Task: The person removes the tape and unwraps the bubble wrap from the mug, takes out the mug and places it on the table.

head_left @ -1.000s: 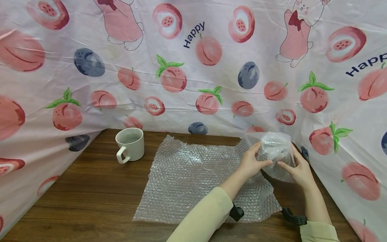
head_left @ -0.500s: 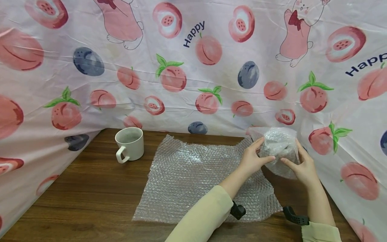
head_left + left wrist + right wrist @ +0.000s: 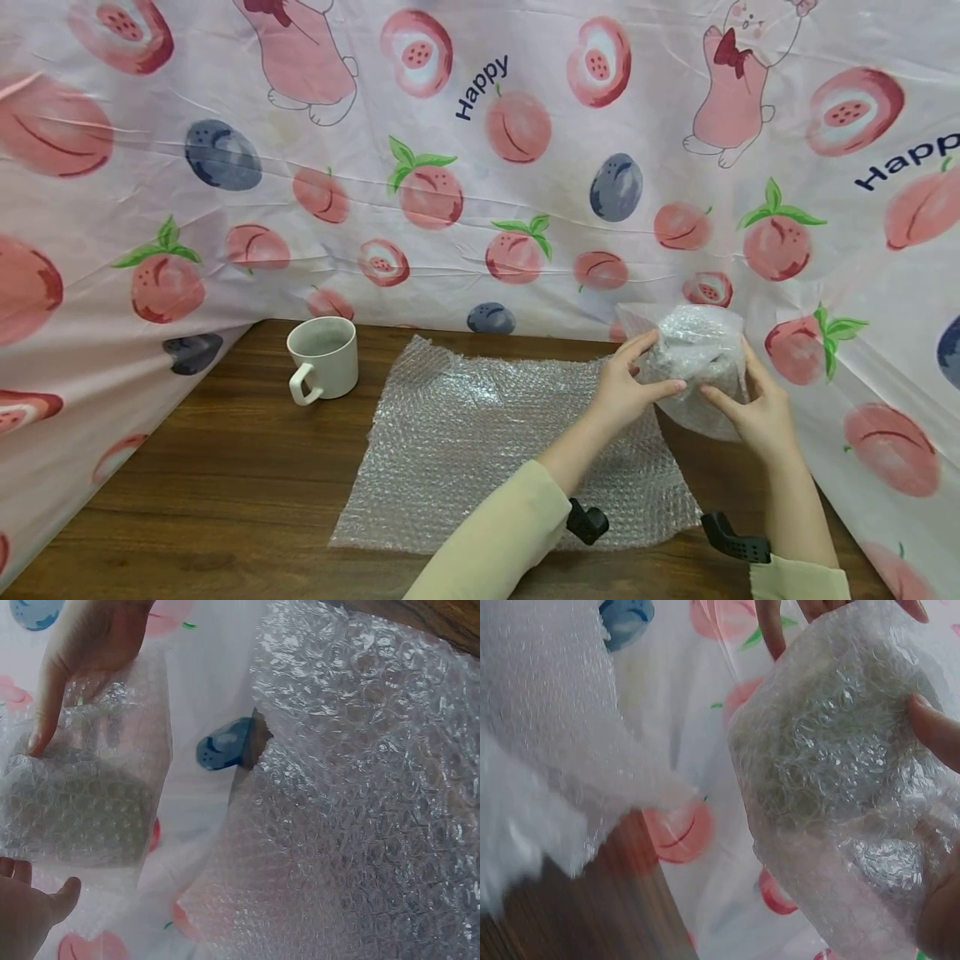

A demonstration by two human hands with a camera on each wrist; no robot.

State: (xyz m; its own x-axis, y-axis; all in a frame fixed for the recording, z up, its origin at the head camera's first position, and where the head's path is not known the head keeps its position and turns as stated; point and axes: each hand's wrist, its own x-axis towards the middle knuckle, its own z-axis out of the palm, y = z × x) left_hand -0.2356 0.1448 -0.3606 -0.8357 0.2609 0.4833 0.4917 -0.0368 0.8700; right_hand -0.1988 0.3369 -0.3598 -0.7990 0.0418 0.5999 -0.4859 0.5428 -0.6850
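Note:
Both hands hold a rounded bundle of clear bubble wrap (image 3: 693,346) at the right of the table. My left hand (image 3: 624,390) grips its left side, fingers at the back and thumb across the front. On the opposite side my right hand (image 3: 761,412) grips it the same way, thumb pointing inward. Through the layers a pale grey-green thing (image 3: 832,742) shows in the right wrist view, its kind hidden by the wrap. Loose wrap flares out around the bundle. A flat sheet of bubble wrap (image 3: 487,450) lies to the left, partly under the left forearm.
A white mug (image 3: 333,362) stands upright at the back left, handle toward the front left. The brown wooden table (image 3: 225,492) is bordered by peach-printed fabric (image 3: 465,250) at the back and both sides. Black wrist mounts (image 3: 587,521) sit near the sleeves.
In the head view the bundle has moved up and slightly right with both hands, and tilted a little. The mug and the flat sheet have stayed put.

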